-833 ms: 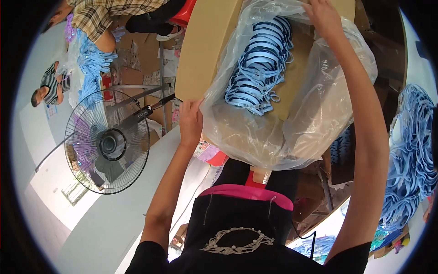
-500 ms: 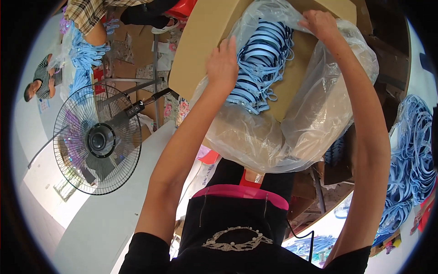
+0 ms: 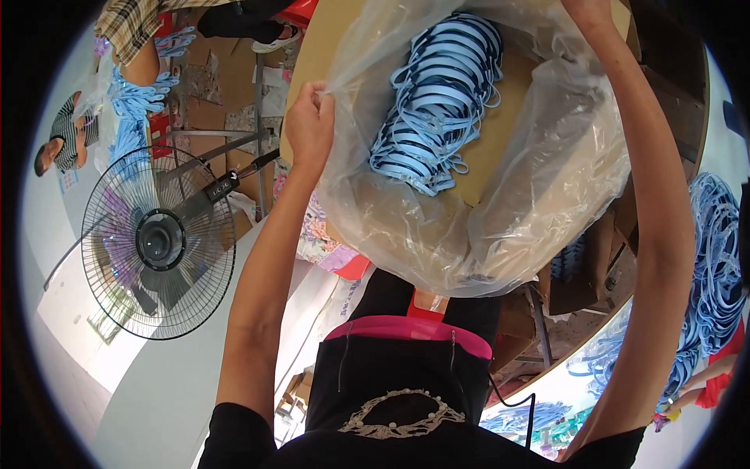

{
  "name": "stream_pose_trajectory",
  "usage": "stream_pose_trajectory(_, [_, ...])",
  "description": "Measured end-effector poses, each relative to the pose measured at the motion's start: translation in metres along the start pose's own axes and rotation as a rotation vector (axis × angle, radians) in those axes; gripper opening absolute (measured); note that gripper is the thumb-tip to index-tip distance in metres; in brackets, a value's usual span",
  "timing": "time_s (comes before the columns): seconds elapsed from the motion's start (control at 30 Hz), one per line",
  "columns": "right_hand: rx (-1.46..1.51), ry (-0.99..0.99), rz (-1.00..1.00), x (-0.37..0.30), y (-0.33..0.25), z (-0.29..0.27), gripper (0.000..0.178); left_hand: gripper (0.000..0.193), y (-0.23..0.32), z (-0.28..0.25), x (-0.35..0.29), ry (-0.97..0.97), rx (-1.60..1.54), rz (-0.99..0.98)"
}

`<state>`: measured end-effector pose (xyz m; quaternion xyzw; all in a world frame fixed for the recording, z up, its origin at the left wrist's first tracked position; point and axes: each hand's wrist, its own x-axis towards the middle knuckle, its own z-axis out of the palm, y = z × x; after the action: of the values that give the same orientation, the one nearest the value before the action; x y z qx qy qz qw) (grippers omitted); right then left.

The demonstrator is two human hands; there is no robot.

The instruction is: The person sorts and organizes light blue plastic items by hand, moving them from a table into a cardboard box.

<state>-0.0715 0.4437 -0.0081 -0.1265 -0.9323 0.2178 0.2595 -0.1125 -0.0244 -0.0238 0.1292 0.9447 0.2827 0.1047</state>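
Observation:
A clear plastic bag point(image 3: 547, 195) lines a cardboard box point(image 3: 316, 47) in front of me, its loose edge spread wide. Inside, a long stack of light-blue and navy straps point(image 3: 441, 102) lies on the brown cardboard, with thin loops sticking out at the sides. My left hand point(image 3: 310, 125) is closed on the bag's left edge in a pinch, drawing the film taut. At the top right, my right hand point(image 3: 590, 9) is beside the bag's far edge. The picture's upper border cuts off its fingers, so its grip is hidden.
A black fan point(image 3: 160, 242) stands at the left by a pale table point(image 3: 164, 391). Light-blue straps hang in a large bunch point(image 3: 715, 266) at the right and in another point(image 3: 137, 102) at the upper left. A striped-shirted person point(image 3: 70, 137) is at far left; another person's arm point(image 3: 699, 383) shows at right.
My left hand has moved left and pulled the bag's edge outward. My right hand has gone up and right, partly out of the picture. The bag's mouth is wider, uncovering more of the straps.

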Motion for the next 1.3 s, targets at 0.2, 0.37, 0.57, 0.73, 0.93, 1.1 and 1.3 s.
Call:
stream_pose_trajectory(0.2, [-0.207, -0.186, -0.129, -0.033, -0.036, 0.034, 0.064, 0.027, 0.044, 0.017, 0.004, 0.298, 0.125, 0.461])
stream_pose_trajectory(0.37, [0.137, -0.217, -0.037, -0.128, -0.086, 0.050, 0.030, 0.019, 0.076, 0.068, -0.067, -0.352, -0.322, 0.563])
stream_pose_trajectory(0.57, [0.030, -0.175, 0.067, -0.159, -0.030, 0.131, 0.038, 0.047, 0.026, 0.191, -0.051, -0.864, -0.950, -0.604])
stream_pose_trajectory(0.73, [0.117, -0.426, 0.229, -0.141, -0.005, 0.171, 0.052, 0.081, 0.011, 0.206, -0.033, -0.809, -1.046, -0.804])
stream_pose_trajectory(0.93, [0.208, -0.576, 0.439, -0.130, -0.025, 0.179, 0.069, 0.080, -0.021, 0.208, -0.015, -0.564, -1.246, -0.801])
stream_pose_trajectory(1.1, [0.122, -0.527, 0.432, -0.142, 0.003, 0.203, 0.075, 0.068, -0.019, 0.219, -0.010, -0.576, -1.256, -0.780])
stream_pose_trajectory(1.3, [0.222, -0.422, 0.452, -0.151, 0.003, 0.215, 0.070, 0.084, -0.016, 0.220, -0.008, -0.585, -1.184, -0.683])
